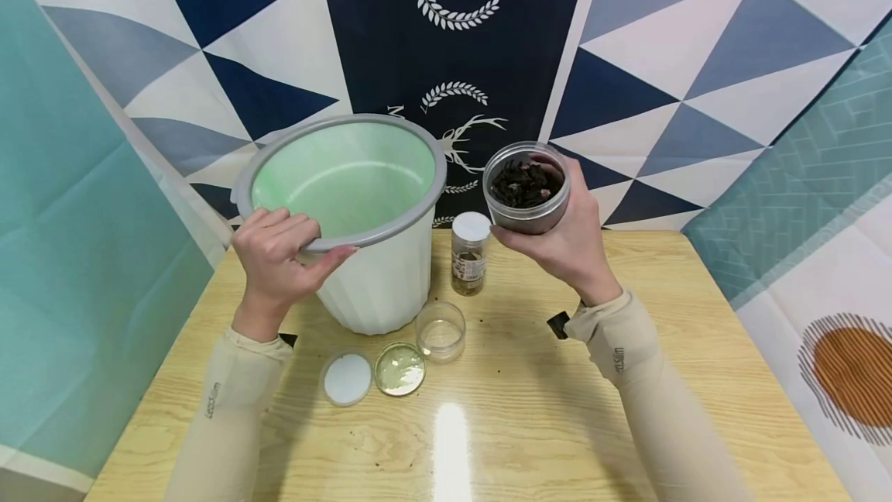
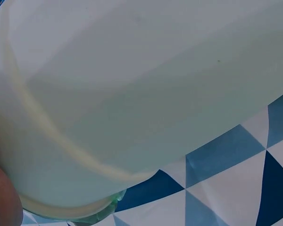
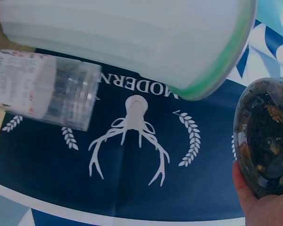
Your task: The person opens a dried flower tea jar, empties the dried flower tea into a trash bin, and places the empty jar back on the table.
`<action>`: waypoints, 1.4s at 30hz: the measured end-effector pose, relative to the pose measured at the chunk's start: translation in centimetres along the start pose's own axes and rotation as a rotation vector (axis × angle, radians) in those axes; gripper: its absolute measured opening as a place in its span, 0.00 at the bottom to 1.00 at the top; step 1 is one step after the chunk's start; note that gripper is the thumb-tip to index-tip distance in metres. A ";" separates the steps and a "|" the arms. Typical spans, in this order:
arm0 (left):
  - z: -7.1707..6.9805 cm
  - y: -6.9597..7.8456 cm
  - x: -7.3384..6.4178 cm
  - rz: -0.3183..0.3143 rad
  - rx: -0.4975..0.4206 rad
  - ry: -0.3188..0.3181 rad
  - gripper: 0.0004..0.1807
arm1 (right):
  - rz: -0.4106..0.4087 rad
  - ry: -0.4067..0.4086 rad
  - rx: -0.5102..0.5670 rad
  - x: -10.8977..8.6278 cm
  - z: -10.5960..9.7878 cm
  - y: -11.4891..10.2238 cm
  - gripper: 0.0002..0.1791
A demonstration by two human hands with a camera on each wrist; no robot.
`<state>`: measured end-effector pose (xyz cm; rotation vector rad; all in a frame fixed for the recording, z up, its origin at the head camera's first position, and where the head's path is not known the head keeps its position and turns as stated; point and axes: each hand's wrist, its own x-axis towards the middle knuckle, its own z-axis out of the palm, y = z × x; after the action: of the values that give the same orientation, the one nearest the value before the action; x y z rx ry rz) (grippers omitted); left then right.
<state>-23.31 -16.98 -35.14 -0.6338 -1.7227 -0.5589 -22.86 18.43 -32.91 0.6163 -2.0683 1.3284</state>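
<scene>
My left hand (image 1: 275, 262) grips the near grey rim of a white wastebasket (image 1: 376, 277) with a pale green inside. The wastebasket stands on the table, and its white wall fills most of the left wrist view. To its right, my right hand (image 1: 567, 235) holds up a clear plastic jar (image 1: 527, 217) without a lid. Dark dried pieces (image 1: 524, 184), like tea or fungus, lie inside; the right wrist view shows them through the jar's bottom (image 3: 269, 141). Both hands are apart from the smaller white-capped jar (image 1: 468, 254) between them.
In front of the wastebasket lie a white round lid (image 1: 347, 379), a gold-rimmed disc (image 1: 400, 369) and a clear round cap (image 1: 440, 331). Dark crumbs dot the wooden table (image 1: 543, 424). A patterned cloth (image 1: 641, 60) hangs close behind.
</scene>
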 end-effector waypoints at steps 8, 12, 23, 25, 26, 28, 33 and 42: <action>0.0 0.1 0.2 0.000 0.009 0.005 0.44 | 0.036 -0.034 -0.052 1.7 0.8 -1.2 0.53; -0.1 0.1 0.1 0.005 0.011 -0.002 0.44 | -0.028 -0.063 -0.076 4.7 1.3 -4.0 0.48; -0.3 0.2 0.3 0.014 0.001 -0.023 0.43 | -0.264 -0.185 -0.457 13.5 4.7 -5.5 0.50; -0.4 0.2 0.4 0.012 -0.001 -0.023 0.43 | -0.289 -0.214 -0.526 14.3 5.4 -6.0 0.50; -0.4 0.2 0.4 0.013 -0.002 -0.025 0.43 | -0.302 -0.231 -0.556 14.6 5.7 -6.2 0.50; -0.4 0.2 0.4 0.014 -0.002 -0.030 0.43 | -0.330 -0.257 -0.606 15.1 6.2 -6.6 0.50; -0.4 0.2 0.4 0.015 0.001 -0.045 0.43 | -0.358 -0.293 -0.691 15.6 6.9 -7.2 0.50; -0.5 0.2 0.5 0.016 -0.001 -0.058 0.43 | -0.457 -0.297 -0.793 15.8 7.6 -7.3 0.49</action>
<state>-22.91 -17.10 -34.50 -0.6700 -1.7704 -0.5343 -31.07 7.63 -19.58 0.8653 -2.2587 0.1235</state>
